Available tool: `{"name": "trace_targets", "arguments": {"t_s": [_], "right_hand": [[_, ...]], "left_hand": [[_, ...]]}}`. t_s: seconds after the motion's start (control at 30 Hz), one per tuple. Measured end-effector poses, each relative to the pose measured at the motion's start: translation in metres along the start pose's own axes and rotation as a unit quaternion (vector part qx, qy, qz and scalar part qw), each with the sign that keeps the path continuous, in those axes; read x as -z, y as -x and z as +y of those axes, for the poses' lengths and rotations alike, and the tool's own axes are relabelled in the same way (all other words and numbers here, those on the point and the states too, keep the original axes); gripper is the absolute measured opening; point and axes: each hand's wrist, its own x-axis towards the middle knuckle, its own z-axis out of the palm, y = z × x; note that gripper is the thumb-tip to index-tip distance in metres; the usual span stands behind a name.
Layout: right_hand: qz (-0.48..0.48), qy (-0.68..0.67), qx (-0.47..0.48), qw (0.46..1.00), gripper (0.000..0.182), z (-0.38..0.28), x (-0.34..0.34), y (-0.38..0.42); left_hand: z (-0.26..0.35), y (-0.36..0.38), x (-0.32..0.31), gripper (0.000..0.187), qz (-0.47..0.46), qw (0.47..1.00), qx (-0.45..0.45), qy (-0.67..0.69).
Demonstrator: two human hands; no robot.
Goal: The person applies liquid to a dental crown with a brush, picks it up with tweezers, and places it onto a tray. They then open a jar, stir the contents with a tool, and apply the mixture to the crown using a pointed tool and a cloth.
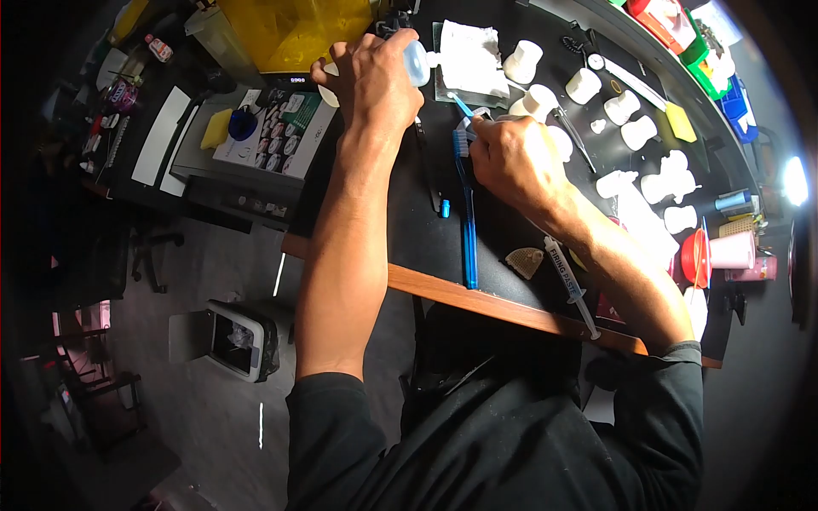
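My left hand (379, 89) is closed around a small translucent squeeze bottle (416, 64), whose white nozzle points right toward a white paper pad (470, 55) on a glass plate (438, 83). My right hand (518, 166) is closed on a thin blue tool (461, 106) with a pale tip, which reaches the plate's lower left corner. Its exact kind I cannot make out. Just left of the right hand lies a blue toothbrush (469, 221), bristles toward the back. White plaster-like pieces (538, 102) stand close behind and right of this hand.
Several more white pieces (637, 134) stand at the right, near tweezers (578, 140). A syringe marked firing paste (567, 277) lies by the wooden table edge (452, 294). A yellow container (294, 34) stands at the back left; a bin (239, 341) is on the floor.
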Motion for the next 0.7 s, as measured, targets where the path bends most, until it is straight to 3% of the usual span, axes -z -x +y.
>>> {"name": "trace_targets", "arguments": {"t_s": [0.7], "right_hand": [[-0.011,0.000,-0.018,1.000,0.026,-0.0021,0.0000,-0.0010]], "left_hand": [[-0.0022,0.0035,-0.0049,0.061,0.023,1.000,-0.003,-0.020]]}}
